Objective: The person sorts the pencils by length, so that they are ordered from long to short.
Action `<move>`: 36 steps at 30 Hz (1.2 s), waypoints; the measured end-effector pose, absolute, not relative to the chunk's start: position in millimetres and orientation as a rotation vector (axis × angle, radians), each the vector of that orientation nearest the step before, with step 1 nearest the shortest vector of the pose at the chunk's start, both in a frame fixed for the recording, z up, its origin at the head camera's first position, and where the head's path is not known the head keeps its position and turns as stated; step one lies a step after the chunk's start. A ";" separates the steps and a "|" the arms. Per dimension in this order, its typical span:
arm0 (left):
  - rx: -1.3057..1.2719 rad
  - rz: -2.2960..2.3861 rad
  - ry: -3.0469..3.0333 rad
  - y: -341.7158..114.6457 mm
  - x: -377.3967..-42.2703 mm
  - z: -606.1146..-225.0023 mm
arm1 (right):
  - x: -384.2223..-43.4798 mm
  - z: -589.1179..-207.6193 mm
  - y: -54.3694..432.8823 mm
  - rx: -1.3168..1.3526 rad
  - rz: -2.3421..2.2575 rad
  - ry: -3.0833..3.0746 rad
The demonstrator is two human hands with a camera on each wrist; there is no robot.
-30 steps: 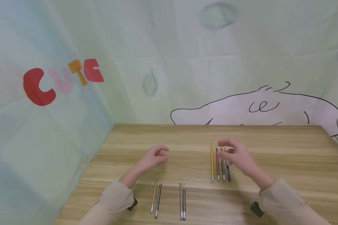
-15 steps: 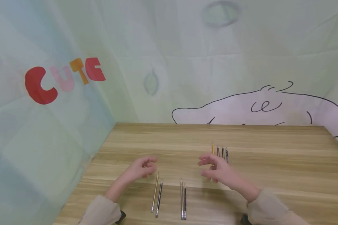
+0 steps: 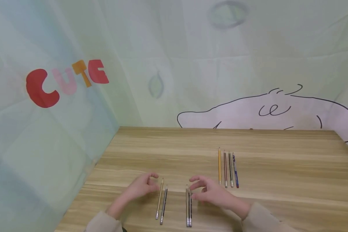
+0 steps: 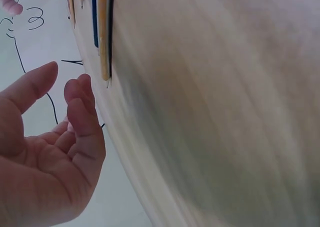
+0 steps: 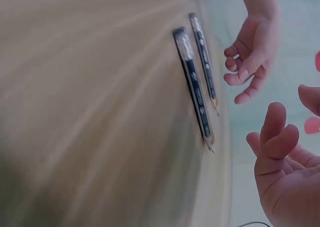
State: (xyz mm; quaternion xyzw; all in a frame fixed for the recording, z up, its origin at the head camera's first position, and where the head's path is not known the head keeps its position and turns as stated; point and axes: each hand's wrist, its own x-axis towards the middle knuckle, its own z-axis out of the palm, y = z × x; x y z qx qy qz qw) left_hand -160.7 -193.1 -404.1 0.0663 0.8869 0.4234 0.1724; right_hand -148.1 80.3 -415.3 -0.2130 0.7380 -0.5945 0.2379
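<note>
In the head view my left hand [image 3: 140,187] hovers at the left, fingers loosely bent and holding nothing, just beside a gold pencil [image 3: 159,201]. A black pencil [image 3: 163,206] lies to the right of that one. My right hand [image 3: 213,193] holds nothing either. Its bent fingertips overlap the upper end of a second black pencil [image 3: 190,214], which lies close alongside another gold pencil [image 3: 187,207]. The right wrist view shows the right hand [image 5: 287,172] with thumb and fingers apart, beyond the tip of a black pencil [image 5: 194,89]. Fingers and thumb of the left hand [image 4: 55,152] are likewise apart.
Farther back on the wooden table [image 3: 278,161] lies a row of a yellow pencil [image 3: 219,164], a dark red pencil [image 3: 225,170], a black pencil [image 3: 230,170] and a blue pencil [image 3: 236,172]. A printed cloth [image 3: 150,48] hangs behind and along the left side.
My right hand has come nearer and to the left, from over the back row to the near right pair. My left hand has drawn back toward the near left pencils. The pencils stay put.
</note>
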 end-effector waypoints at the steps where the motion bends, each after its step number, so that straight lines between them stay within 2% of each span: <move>1: 0.179 1.190 2.526 -192.7 -159.6 -405.4 | -147.1 -416.5 78.5 -0.587 -1.620 2.029; 36: 0.155 1.053 2.581 -185.7 -141.2 -415.5 | -141.4 -433.8 47.8 -0.469 -1.516 2.090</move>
